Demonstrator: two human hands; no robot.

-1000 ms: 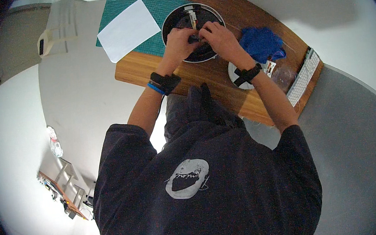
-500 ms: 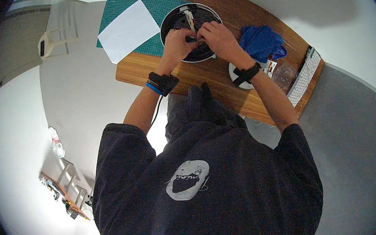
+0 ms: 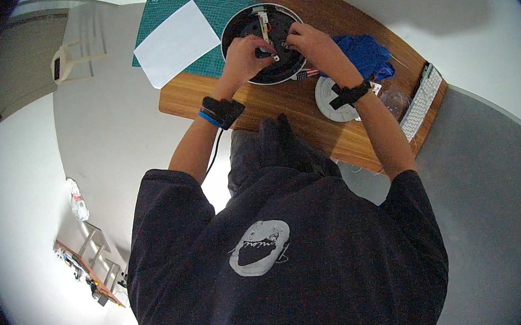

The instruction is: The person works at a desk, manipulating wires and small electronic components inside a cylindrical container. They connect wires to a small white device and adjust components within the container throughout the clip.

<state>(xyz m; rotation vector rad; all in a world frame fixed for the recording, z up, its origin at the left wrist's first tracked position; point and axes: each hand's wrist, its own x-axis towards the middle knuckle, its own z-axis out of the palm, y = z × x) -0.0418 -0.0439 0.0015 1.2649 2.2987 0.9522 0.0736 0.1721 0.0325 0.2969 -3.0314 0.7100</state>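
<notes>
A round black housing [image 3: 288, 67] with a white rim lies open on the desk before me. A narrow pale strip [image 3: 265, 27] with coloured bits runs down inside it from its far side. My left hand [image 3: 246, 59] reaches over the left part of the housing, thumb and fingers closed about the strip's near end; a small pale tip [image 3: 276, 58] shows just past the fingertips. Over the right part, my right hand [image 3: 315, 44] has its fingertips pinched together, apart from the left ones. Whatever is in that pinch is too small to make out.
White paper [image 3: 177, 44] lies on a green cutting mat [image 3: 228, 2] at the left of the wooden desk [image 3: 267, 106]. To the right are a blue cloth [image 3: 363, 56], a white round disc [image 3: 333, 101], a clear plastic piece [image 3: 396, 102] and a white keyboard [image 3: 422, 102].
My right hand has drawn away to the right from my left hand, and a gap has opened between them. The left hand has stayed almost in place. More of the white disc shows.
</notes>
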